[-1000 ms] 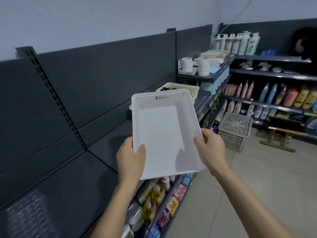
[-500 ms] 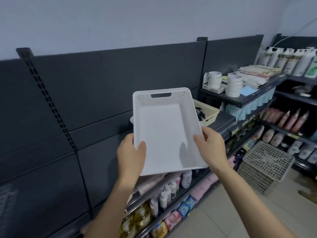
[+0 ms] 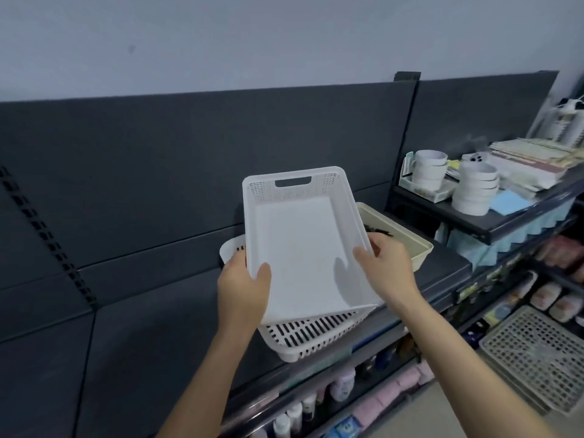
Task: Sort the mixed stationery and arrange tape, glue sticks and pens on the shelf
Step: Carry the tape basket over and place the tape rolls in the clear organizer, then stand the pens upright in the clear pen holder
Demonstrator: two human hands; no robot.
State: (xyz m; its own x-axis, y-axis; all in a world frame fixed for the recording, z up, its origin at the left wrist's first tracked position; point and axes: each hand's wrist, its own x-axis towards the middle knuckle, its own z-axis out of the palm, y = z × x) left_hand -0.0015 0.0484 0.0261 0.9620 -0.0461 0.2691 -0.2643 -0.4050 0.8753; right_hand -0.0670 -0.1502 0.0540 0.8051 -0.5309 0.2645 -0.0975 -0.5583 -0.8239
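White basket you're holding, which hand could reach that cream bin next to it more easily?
The right hand. It grips the right edge of the white basket, directly beside the cream bin; the left hand holds the far side, so it would likely have to cross over.

This is a small shop, a general store by the look of it. Dark metal shelving [image 3: 189, 172] with slotted uprights [image 3: 47, 235] runs along the wall, and label strips [image 3: 474, 289] line the shelf edges. The stock is laid out for sale: stacked white bowls [image 3: 475, 189] and piles of notebooks [image 3: 531, 162] up top, rows of small bottles [image 3: 294, 415] and wrapped packets [image 3: 550, 298] on the lower tiers, and a mesh basket [image 3: 534, 352] on the tiled floor of the aisle.
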